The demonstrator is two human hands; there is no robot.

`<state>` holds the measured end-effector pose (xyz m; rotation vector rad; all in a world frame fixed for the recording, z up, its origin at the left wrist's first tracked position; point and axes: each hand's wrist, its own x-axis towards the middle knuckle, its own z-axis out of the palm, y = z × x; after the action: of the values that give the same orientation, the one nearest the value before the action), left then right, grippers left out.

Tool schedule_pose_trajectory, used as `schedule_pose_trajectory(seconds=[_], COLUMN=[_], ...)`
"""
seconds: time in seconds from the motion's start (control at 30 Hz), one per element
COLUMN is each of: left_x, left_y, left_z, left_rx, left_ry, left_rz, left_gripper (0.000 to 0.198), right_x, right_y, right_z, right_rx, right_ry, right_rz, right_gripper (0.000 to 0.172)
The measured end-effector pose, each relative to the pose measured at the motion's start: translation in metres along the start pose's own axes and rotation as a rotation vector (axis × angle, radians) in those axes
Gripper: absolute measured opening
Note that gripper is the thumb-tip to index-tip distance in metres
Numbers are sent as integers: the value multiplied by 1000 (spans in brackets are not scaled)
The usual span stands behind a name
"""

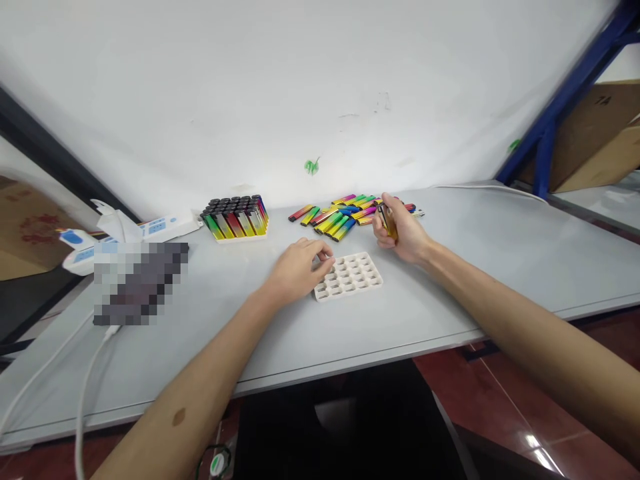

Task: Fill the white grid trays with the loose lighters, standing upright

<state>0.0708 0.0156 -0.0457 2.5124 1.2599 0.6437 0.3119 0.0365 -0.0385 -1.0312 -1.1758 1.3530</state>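
A white plastic tray (349, 276) with rows of slots lies on the table in front of me. My left hand (301, 268) is at its left edge, fingers curled and thumb bent over the corner; the exact contact is partly hidden. Raised to the right of the tray, my right hand (400, 230) is closed around a gold-coloured lighter (389, 223), whose dark top shows by the thumb. Behind the tray lies a loose pile of shiny rainbow-coloured lighters (340, 223), partly covered by my right hand.
At the back left, a white tray packed with upright lighters (237, 219) stands against the wall. Further left are a white power strip (170, 227), a blurred-out dark object (145, 283) and a white cable (93, 367). Cardboard boxes (595, 133) sit beyond the blue frame (545, 150).
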Motion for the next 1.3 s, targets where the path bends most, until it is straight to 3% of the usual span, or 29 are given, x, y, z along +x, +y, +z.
schedule_pose_trajectory(seconds=[0.23, 0.37, 0.63, 0.83, 0.93, 1.2, 1.3], left_x=[0, -5, -27, -30, -30, -28, -26], left_y=[0, -2, -6, -10, -12, -14, -9], left_z=[1, 2, -2, -8, -10, -8, -5], left_rx=[-12, -28, 28, 60, 120, 206, 154], left_ry=[8, 41, 4, -103, -137, -98, -79], left_rz=[1, 6, 96, 136, 159, 122, 104], left_gripper=[14, 20, 52, 87, 97, 81, 77], right_x=[-3, -1, -1, 0, 0, -1, 0], right_y=[-2, -2, 0, 4, 4, 5, 9], right_z=[0, 2, 5, 4, 5, 10, 7], right_rx=[73, 19, -38, -53, -78, -121, -131], right_ry=[-72, -9, 59, 45, 62, 86, 19], right_rz=[123, 137, 145, 121, 119, 108, 20], right_gripper=[60, 57, 51, 59, 55, 55, 58])
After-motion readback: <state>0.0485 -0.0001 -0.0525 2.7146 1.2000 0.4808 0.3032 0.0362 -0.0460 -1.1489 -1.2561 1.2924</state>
